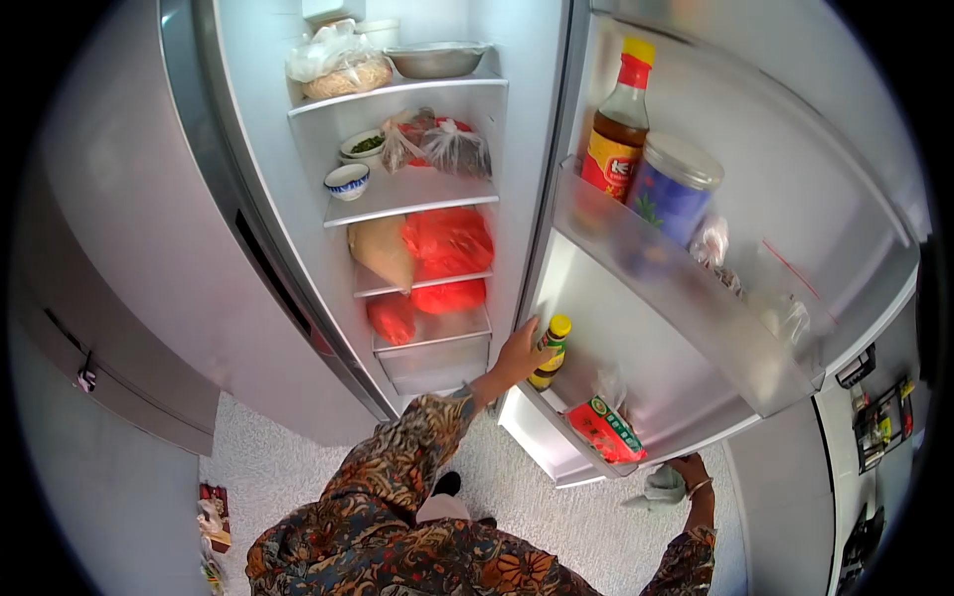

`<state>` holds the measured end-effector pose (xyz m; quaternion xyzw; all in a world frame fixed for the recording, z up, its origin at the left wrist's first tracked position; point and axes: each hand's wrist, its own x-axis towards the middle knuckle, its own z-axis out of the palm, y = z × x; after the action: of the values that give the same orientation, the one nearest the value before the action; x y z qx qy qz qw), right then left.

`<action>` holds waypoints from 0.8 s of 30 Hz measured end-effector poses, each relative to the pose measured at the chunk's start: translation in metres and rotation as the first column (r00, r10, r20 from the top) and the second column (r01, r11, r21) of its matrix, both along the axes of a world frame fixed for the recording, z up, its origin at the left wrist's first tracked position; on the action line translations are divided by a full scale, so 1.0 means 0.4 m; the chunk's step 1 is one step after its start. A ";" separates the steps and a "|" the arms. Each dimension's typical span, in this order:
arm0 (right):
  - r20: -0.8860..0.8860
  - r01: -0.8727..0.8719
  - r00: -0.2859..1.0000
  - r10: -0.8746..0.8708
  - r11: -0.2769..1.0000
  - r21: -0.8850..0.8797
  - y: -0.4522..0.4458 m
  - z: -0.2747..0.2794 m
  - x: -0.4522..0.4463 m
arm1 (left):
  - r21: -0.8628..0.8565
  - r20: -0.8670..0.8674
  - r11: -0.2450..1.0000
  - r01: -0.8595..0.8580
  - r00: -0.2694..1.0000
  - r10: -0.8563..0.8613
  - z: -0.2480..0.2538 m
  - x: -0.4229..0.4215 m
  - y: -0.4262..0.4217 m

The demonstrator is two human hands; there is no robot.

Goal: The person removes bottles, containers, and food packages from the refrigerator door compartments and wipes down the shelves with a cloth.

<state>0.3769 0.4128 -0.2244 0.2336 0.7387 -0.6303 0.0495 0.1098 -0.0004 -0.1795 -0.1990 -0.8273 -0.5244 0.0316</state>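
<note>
My left hand reaches into the lower door shelf of the open fridge, its fingers closed around a small dark sauce bottle with a yellow cap. The bottle stands upright, partly covered by the fingers. Beside it on the same shelf lies a red and green food packet. Below the door's lower corner, my right hand grips a grey-green cloth that hangs down. Part of that hand's fingers is hidden behind the cloth.
The fridge door stands open to the right. Its upper shelf carries a tall sauce bottle, a blue can and plastic bags. Inside are a metal bowl, a small patterned bowl and red bags.
</note>
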 end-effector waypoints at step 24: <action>-0.246 -0.566 0.641 0.727 0.665 0.488 -0.304 -0.035 0.074 | -0.167 0.467 0.975 -0.149 0.858 0.212 -0.141 0.655 -0.427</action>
<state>0.4066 0.2911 -0.2384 -0.1889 0.8682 -0.4533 0.0710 0.3716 -0.1713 -0.2360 0.0148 -0.8551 -0.4992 -0.1389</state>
